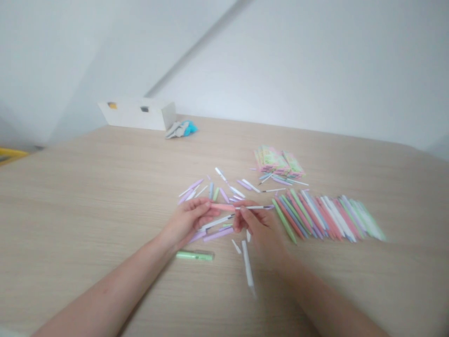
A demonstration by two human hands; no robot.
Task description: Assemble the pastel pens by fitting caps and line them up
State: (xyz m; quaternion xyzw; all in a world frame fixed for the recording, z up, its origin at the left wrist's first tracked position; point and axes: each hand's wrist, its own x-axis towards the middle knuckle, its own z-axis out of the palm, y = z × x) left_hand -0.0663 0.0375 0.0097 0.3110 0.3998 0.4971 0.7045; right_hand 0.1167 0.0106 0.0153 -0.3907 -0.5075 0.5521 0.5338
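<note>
My left hand (186, 219) pinches a pink pen barrel (221, 207), held level above the table. My right hand (262, 229) grips a thin white pen refill (255, 207) with a dark end, in line with the barrel. The two pieces meet between my hands; whether the refill sits inside the barrel I cannot tell. Under and beyond my fingers lie loose purple, white and green pen parts, among them a purple barrel (218, 234). A green pen with a clear cap (195, 255) lies by my left wrist, and a white pen piece (248, 264) lies between my forearms.
To the right, a long row of pastel pens (326, 217) lies side by side. Behind it stand stacked pink and green printed packs (271, 159). At the back left are a white box (135, 113) and a crumpled grey and blue item (181, 129) against the wall.
</note>
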